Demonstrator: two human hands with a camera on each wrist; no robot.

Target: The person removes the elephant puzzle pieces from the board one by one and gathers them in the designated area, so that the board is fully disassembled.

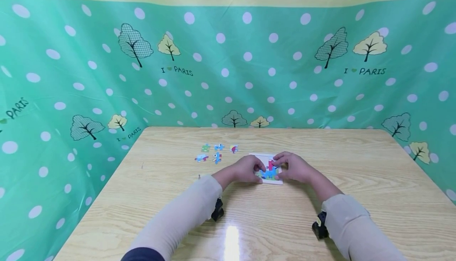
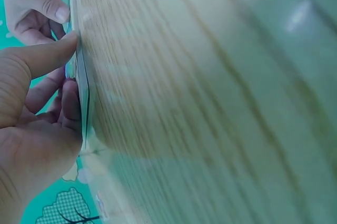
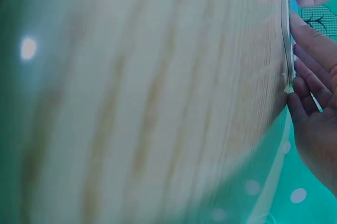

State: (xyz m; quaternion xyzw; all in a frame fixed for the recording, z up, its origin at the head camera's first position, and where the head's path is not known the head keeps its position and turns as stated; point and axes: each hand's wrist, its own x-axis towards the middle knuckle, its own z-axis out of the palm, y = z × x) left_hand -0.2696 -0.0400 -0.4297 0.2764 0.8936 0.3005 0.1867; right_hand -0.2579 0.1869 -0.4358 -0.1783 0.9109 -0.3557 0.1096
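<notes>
A green spotted curtain [image 1: 249,97] hangs behind my wooden desk [image 1: 356,166]. My left hand [image 1: 246,169] curls over the left side of a puzzle [image 1: 271,182], thumb at its near edge; whether it pinches a piece I cannot tell. My right hand [image 1: 297,168], fingers relaxed, touches the right side. The puzzle is toward the desk's far edge, five loose pieces [image 1: 217,157] nearer the far left corner.

Hands [image 1: 247,169] [image 1: 295,168] apparently hide part of the puzzle board [image 1: 265,157].
</notes>
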